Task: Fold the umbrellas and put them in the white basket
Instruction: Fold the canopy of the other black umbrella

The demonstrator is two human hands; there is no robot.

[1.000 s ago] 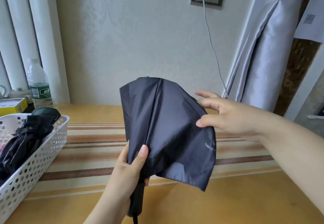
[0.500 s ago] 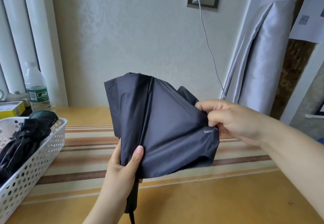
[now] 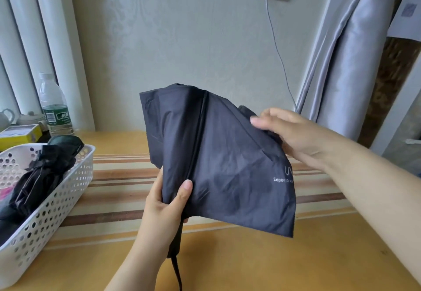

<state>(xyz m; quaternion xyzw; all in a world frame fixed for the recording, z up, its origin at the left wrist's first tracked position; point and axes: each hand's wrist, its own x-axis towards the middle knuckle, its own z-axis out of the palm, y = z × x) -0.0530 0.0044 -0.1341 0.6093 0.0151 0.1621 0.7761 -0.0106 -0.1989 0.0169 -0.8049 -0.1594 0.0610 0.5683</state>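
Two hands, left hand (image 3: 167, 202) and right hand (image 3: 289, 133), grip the crumpled dark fabric umbrella (image 3: 223, 165).

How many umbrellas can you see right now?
2 for certain. One dark umbrella is held up over the table by the left hand and right hand. One black umbrella lies in the white basket; others may be hidden beneath.
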